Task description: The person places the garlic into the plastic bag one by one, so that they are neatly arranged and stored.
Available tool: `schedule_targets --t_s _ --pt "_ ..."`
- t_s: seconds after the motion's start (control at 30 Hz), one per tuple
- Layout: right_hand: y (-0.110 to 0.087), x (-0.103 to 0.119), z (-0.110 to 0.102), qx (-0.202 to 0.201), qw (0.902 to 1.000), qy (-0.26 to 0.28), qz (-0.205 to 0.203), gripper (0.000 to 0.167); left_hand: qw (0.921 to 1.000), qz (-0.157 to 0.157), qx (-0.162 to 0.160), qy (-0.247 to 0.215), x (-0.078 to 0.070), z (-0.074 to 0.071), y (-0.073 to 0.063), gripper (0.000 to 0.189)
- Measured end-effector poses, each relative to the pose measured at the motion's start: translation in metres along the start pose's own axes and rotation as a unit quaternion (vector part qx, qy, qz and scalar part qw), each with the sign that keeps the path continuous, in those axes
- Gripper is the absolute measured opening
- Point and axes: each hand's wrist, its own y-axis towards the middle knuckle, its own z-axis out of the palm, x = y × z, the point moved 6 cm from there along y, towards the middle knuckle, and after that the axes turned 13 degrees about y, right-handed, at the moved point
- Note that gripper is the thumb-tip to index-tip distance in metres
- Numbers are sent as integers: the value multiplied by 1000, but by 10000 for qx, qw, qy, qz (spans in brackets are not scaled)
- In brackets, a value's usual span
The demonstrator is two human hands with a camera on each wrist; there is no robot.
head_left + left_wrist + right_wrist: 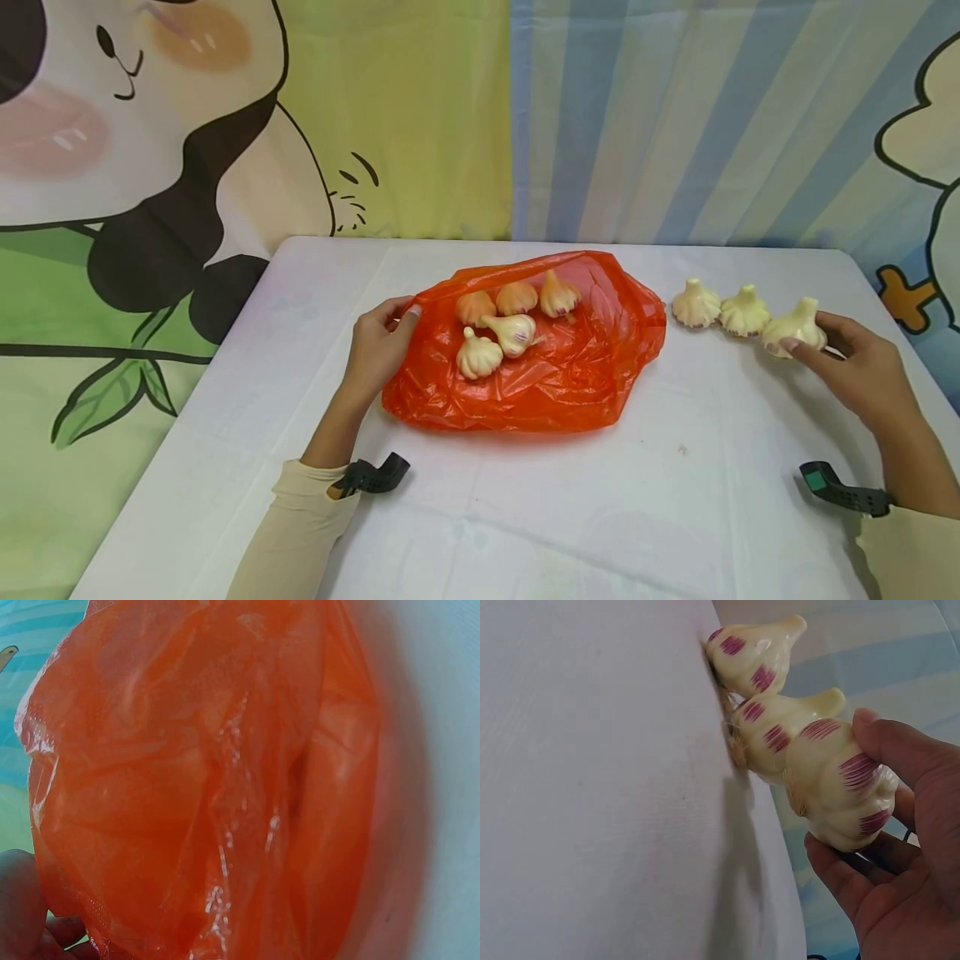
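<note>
An open red plastic bag point(555, 392) lies on the table with several garlic bulbs point(480, 354) inside it. Its left edge is pinched by my left hand point(378, 342), thumb on top. In the left wrist view the bag point(172, 780) fills most of the picture, and only part of that hand point(22, 907) shows at lower left. At the right, my right hand point(862, 362) grips one garlic bulb point(797, 327) between thumb and fingers. The right wrist view shows this bulb point(847, 784), cream with purple streaks, held off the table. Two more bulbs point(754, 656) stand beside it.
A white cloth covers the table point(600, 508). Behind it hangs a printed curtain point(420, 125) with a cartoon panda and stripes. Each wrist wears a black band mount point(843, 492). The two standing bulbs point(696, 304) are between the bag and my right hand.
</note>
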Motion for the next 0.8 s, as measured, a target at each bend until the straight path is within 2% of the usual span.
schedule_targets --t_s 0.27,0.5,0.63,0.8 --pt "0 24 -5 -253 9983 157 -500 73 10000 -55 19 -53 0 -1 -1 37" --pt "-8 55 -6 -408 9941 220 -981 68 10000 -9 26 -32 1 0 1 37" --pt "-12 78 -5 -453 9869 487 -1467 63 10000 -22 23 -4 1 0 1 37" --pt "-18 105 3 -243 9781 889 -1867 58 10000 -48 22 -24 2 0 0 37"
